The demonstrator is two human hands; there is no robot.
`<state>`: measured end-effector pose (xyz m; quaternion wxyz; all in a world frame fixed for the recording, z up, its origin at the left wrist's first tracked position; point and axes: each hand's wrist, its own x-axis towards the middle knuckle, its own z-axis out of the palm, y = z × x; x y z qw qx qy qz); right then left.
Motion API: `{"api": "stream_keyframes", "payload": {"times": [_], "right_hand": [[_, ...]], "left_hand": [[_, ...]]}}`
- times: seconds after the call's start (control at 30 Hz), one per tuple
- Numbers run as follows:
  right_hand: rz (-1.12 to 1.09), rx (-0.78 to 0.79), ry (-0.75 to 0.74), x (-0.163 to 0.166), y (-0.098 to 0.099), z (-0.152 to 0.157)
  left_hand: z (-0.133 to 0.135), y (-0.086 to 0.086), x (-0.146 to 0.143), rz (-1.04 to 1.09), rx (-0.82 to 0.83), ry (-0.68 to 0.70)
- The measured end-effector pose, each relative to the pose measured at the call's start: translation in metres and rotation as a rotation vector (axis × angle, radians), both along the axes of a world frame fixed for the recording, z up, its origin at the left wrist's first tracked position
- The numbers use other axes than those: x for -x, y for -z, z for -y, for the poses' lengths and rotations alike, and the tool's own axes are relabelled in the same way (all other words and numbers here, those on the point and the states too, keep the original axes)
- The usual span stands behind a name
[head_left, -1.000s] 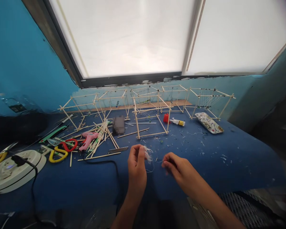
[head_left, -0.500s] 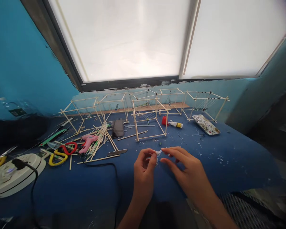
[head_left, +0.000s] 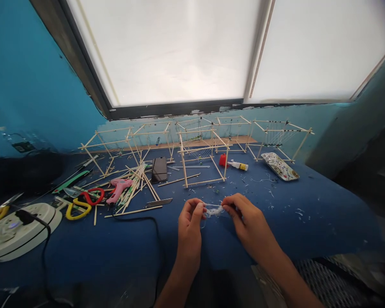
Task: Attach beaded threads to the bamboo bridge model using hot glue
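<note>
Hanging between both hands, a small whitish tangle (head_left: 213, 210) of thin, translucent strands sits low over the near part of the blue cloth (head_left: 308, 214). The left hand (head_left: 190, 224) pinches one end, fingers curled shut, and the right hand (head_left: 247, 219) pinches the other. Behind them stand boxy frames (head_left: 203, 164) of thin wooden sticks. The glue bottle (head_left: 235, 164) label is too small to read. A pink glue gun (head_left: 118, 188) lies on the left.

We see a table (head_left: 308, 214) under blue cloth, littered with white scraps. Back edge: a row of stick frames (head_left: 202, 149). Left-centre: loose sticks (head_left: 136, 184) in a heap, pink glue gun (head_left: 118, 188) touching it, black phone (head_left: 159, 169) just beside. Further left we have red scissors (head_left: 93, 196), yellow scissors (head_left: 77, 209) and a white socket reel (head_left: 16, 229) with black cable (head_left: 147, 222). Right: glue bottle (head_left: 235, 164), patterned case (head_left: 279, 166).
</note>
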<state>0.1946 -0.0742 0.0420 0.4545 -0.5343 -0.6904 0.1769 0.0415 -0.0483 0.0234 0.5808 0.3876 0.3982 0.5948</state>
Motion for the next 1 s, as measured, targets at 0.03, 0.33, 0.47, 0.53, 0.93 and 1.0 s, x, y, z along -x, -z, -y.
{"api": "stream_keyframes", "payload": {"times": [0.03,0.33,0.47,0.53,0.93,1.0], "right_hand": [[0.021,0.001,0.006,-0.002,0.002,-0.001],[0.064,0.081,-0.014,-0.015,0.007,-0.002],[0.083,0.114,-0.006,-0.019,0.008,-0.002],[0.082,0.133,0.005,-0.021,0.009,-0.002],[0.088,0.112,0.29,-0.042,0.019,-0.012],[0.105,0.098,0.306,-0.04,0.02,-0.013]], "left_hand": [[-0.001,0.0,0.001,0.038,0.025,0.003],[-0.009,-0.009,0.015,0.178,0.024,-0.095],[-0.016,-0.013,0.024,0.246,-0.021,-0.155],[-0.02,-0.015,0.029,0.297,-0.061,-0.205],[-0.033,-0.025,0.064,-0.078,-0.147,-0.263],[-0.036,-0.022,0.063,-0.2,-0.183,-0.241]]}}
